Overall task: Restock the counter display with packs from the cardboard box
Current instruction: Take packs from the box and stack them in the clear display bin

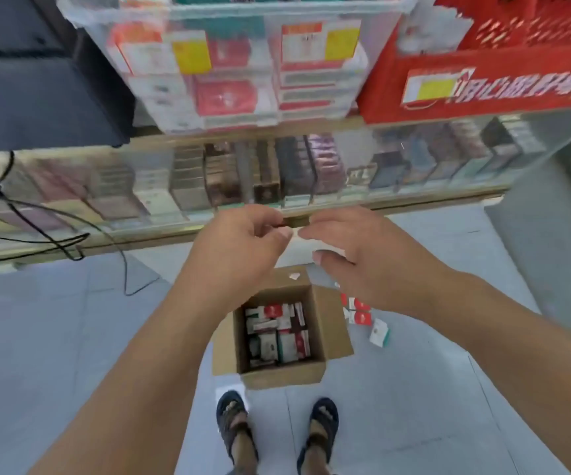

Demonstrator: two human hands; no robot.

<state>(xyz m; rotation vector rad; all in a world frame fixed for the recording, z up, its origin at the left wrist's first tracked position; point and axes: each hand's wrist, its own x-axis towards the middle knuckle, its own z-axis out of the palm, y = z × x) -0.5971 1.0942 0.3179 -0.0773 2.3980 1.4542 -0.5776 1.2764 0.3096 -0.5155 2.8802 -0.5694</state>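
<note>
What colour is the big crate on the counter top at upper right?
Red, with a white and yellow label on its front; the crate shows in the head view.

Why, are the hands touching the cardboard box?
Apart. The head view shows both the left hand and the right hand raised at the counter edge, well above the open box on the floor.

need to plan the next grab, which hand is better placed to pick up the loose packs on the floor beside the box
Right, probably. The loose packs lie right of the cardboard box, under the right hand; the left hand would cross over.
</note>
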